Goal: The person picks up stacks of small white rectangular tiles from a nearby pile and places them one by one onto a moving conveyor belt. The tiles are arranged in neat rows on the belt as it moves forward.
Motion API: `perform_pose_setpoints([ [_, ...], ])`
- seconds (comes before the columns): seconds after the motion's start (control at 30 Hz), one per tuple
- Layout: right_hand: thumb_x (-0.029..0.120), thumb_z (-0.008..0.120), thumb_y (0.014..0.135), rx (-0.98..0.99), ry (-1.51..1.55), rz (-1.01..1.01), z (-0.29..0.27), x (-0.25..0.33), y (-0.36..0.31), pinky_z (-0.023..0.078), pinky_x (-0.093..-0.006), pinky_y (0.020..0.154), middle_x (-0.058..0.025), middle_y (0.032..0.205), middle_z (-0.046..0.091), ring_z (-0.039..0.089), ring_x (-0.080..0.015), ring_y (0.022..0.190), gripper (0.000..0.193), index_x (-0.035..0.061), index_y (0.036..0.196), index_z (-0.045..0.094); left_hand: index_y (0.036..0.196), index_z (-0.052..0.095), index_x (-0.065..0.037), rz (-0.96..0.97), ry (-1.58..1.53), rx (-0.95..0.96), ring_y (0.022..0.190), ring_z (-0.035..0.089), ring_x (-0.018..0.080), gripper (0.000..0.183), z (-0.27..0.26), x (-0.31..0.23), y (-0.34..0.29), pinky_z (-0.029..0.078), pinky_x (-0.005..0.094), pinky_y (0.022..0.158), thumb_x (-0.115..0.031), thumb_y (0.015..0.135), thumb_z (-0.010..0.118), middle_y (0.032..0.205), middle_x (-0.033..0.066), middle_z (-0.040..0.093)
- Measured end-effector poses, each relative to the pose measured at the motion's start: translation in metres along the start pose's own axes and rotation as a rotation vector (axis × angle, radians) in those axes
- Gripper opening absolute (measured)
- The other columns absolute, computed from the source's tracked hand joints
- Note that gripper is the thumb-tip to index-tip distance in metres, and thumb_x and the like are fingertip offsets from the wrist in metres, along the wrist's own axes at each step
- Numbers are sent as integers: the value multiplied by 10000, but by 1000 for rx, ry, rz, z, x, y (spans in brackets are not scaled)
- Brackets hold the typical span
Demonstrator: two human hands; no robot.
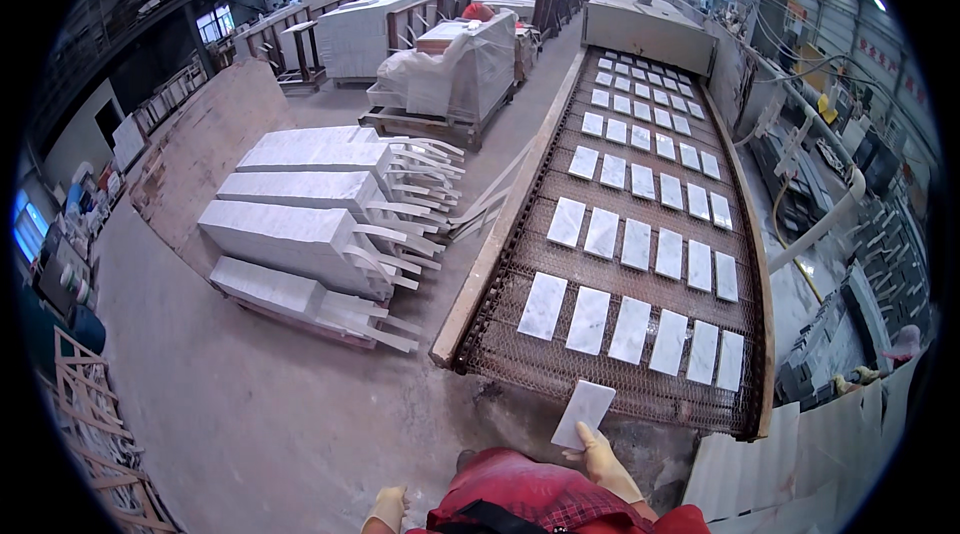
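Observation:
My right hand (600,460), in a pale yellow glove, grips a white marble tile (583,412) by its lower end, thumb on the face. The tile is tilted just off the near edge of a mesh conveyor belt (560,367). Grey-veined tiles like it lie in spaced rows along the belt; a tile of the nearest row (630,330) is close above my hand. Low at the left of my body hangs my left hand (388,508), gloved too, its fingers curled, with nothing visible in it.
Stacks of long white stone strips (290,219) stand on the floor left of the belt. Behind them is a plastic-wrapped pallet (450,74). A machine housing (650,34) spans the belt's far end. Dark slabs (840,334) and pipes line the right; wooden frames (95,414) lie lower left.

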State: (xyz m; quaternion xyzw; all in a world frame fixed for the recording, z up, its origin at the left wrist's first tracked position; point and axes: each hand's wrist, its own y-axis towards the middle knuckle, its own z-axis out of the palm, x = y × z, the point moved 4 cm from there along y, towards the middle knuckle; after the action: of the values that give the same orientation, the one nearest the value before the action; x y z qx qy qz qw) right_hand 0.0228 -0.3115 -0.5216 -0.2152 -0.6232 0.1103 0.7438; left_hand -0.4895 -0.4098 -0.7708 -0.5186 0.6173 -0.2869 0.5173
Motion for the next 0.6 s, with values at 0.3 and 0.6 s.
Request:
perform_pose_setpoints([
  [0.3,565,732,1000,-36,65,-42,-3,-17,13,627,-414,802,-138,1204,762,750,-304,921,675,49,1424,629,1200,785,-81,702,524,188,1021,760,340,448,107,-170,-38,572,481,885,-451,967,688,1102,183,802],
  [0.6,653,672,1012,8,45,-71,12,-26,18,642,-386,748,-143,1167,768,750,-267,827,720,41,1388,628,1307,765,-147,878,652,297,1223,719,273,509,164,-164,-69,521,382,1075,-511,962,676,1263,142,785],
])
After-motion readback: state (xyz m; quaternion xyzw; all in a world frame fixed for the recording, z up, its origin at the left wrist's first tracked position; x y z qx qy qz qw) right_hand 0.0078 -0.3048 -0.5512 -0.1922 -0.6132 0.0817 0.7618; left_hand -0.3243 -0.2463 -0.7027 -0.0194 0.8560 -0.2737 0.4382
